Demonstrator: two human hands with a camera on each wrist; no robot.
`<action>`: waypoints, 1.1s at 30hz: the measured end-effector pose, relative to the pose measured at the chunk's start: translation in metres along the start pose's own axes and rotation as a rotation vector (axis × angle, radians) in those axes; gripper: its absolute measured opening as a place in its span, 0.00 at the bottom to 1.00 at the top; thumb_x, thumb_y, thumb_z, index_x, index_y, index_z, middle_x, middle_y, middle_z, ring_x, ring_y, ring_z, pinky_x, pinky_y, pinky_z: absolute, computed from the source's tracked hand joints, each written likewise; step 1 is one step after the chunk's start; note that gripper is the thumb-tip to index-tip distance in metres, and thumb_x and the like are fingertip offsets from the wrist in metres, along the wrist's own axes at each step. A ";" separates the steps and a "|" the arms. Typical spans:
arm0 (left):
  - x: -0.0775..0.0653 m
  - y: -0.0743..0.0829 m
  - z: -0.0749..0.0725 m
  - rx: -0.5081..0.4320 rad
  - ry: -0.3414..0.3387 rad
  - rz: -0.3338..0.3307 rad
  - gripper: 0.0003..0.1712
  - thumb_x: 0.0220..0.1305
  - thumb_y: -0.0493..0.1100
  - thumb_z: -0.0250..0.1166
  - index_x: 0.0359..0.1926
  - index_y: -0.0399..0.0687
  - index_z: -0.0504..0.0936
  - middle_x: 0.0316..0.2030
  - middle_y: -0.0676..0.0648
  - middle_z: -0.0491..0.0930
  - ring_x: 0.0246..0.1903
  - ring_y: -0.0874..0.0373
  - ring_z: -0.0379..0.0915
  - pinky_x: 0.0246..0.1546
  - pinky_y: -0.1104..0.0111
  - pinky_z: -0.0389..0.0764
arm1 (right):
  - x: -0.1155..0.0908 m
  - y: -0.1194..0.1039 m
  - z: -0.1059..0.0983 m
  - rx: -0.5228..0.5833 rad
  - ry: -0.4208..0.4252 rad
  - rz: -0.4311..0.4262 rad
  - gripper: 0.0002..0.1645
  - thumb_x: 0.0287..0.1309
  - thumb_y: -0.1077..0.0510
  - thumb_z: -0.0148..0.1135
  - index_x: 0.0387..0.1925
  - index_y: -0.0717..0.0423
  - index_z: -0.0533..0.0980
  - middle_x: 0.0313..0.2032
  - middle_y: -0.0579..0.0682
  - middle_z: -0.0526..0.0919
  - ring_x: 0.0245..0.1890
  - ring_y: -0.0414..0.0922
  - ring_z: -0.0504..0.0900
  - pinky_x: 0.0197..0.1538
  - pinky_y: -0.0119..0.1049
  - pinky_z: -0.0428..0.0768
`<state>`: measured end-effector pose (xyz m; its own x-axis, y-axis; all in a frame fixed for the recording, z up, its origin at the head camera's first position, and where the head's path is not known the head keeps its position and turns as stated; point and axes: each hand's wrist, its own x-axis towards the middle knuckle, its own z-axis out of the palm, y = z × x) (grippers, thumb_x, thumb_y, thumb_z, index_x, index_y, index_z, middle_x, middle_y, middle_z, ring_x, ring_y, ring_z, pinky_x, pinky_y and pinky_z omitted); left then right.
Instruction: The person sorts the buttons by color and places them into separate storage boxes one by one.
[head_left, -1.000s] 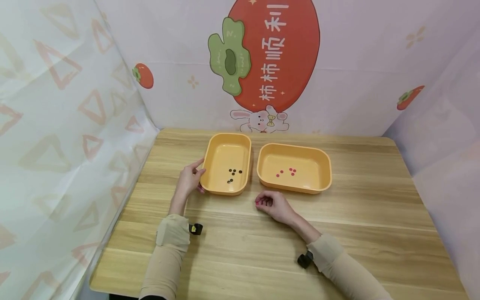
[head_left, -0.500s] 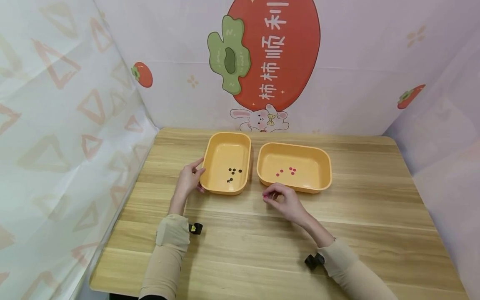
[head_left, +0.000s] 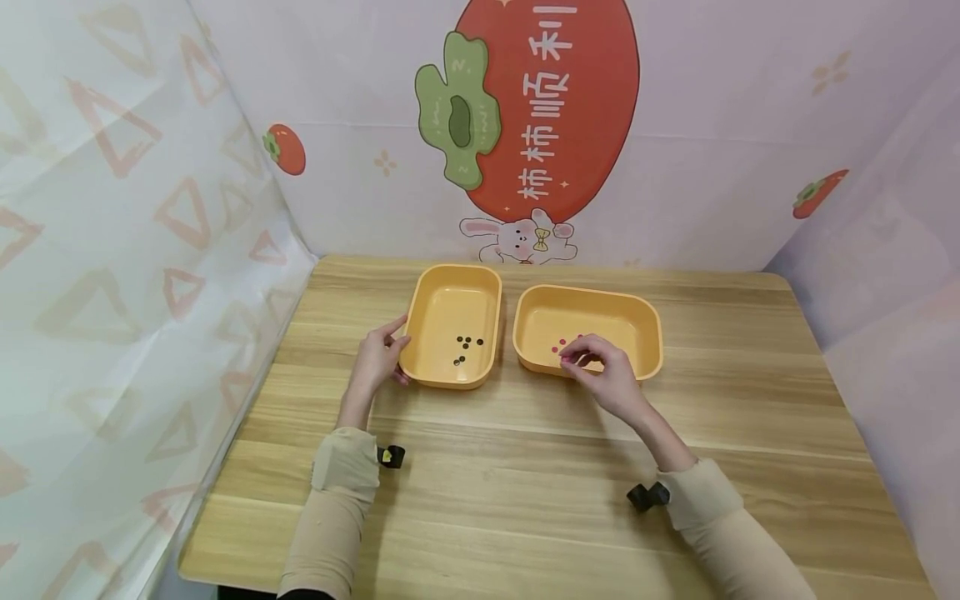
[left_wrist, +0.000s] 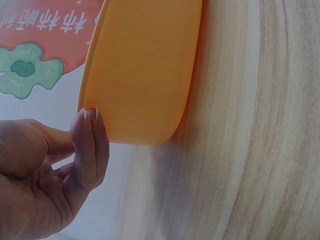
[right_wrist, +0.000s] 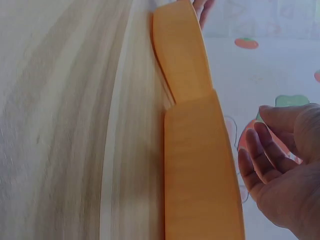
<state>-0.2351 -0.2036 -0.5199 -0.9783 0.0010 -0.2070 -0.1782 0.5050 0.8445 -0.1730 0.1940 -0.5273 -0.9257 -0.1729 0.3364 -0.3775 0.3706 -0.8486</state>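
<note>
Two yellow-orange plastic trays stand side by side on the wooden table. My left hand holds the left tray at its near left corner, thumb and fingers pinching the rim, as the left wrist view also shows. Several small black round pieces lie in that tray. Over the near edge of the right tray, my right hand pinches a small pink round piece between thumb and fingertips. Similar pink pieces lie on the tray's floor, some hidden behind the hand. In the right wrist view the pinched piece cannot be made out.
The wooden table stretches in front of the trays and to both sides. Behind it hangs a printed backdrop, and a patterned sheet hangs along the left. Each wrist carries a small black camera.
My right hand has moved right and away from me, from the table in front of the trays to above the right tray, carrying the pink piece. The left hand stays on the left tray.
</note>
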 end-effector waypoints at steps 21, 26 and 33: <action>0.000 -0.001 0.000 0.008 -0.005 -0.002 0.31 0.85 0.40 0.59 0.84 0.50 0.69 0.37 0.35 0.77 0.12 0.59 0.79 0.24 0.50 0.96 | 0.031 0.034 -0.034 -0.112 0.026 0.198 0.09 0.69 0.68 0.73 0.48 0.70 0.87 0.47 0.68 0.91 0.44 0.38 0.84 0.49 0.19 0.84; 0.001 -0.003 0.001 0.007 -0.004 0.002 0.31 0.85 0.40 0.60 0.83 0.49 0.69 0.36 0.35 0.77 0.12 0.59 0.79 0.22 0.51 0.96 | 0.037 0.040 -0.034 -0.099 0.013 0.233 0.12 0.71 0.66 0.72 0.51 0.71 0.86 0.48 0.70 0.91 0.43 0.33 0.82 0.49 0.18 0.84; 0.001 -0.003 0.000 0.015 0.000 0.008 0.31 0.85 0.40 0.60 0.83 0.50 0.69 0.35 0.36 0.77 0.11 0.59 0.79 0.21 0.52 0.95 | 0.041 0.045 -0.033 -0.108 0.011 0.238 0.12 0.71 0.65 0.72 0.50 0.71 0.86 0.48 0.70 0.90 0.42 0.31 0.81 0.47 0.16 0.83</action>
<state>-0.2354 -0.2047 -0.5228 -0.9798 0.0047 -0.2001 -0.1688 0.5175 0.8389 -0.2286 0.2338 -0.5386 -0.9888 -0.0590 0.1373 -0.1484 0.4950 -0.8561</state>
